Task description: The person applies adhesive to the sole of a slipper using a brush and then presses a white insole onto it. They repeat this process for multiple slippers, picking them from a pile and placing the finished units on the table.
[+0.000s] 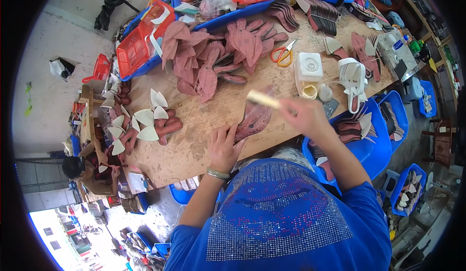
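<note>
A reddish-brown shoe insole (255, 119) lies on the wooden table in front of me, its surface dark and wet-looking in places. My left hand (224, 147) steadies the insole's near end between thumb and index finger, the other fingers resting on the tabletop. Above the insole, my right hand (303, 118) is closed round a brush (263, 99); its pale end points left and is smeared by motion. Right of the brush stands a white plastic container (308, 69) with an opening showing yellowish residue. Orange-handled scissors (282, 56) lie beyond.
Reddish insoles (208, 72) are heaped at the back. Insoles with cream pointed pieces (148, 125) lie left. White straps (352, 76) sit right of the container. Blue bins (374, 149) with more pieces stand by my right arm. Another person (92, 166) works at the left end.
</note>
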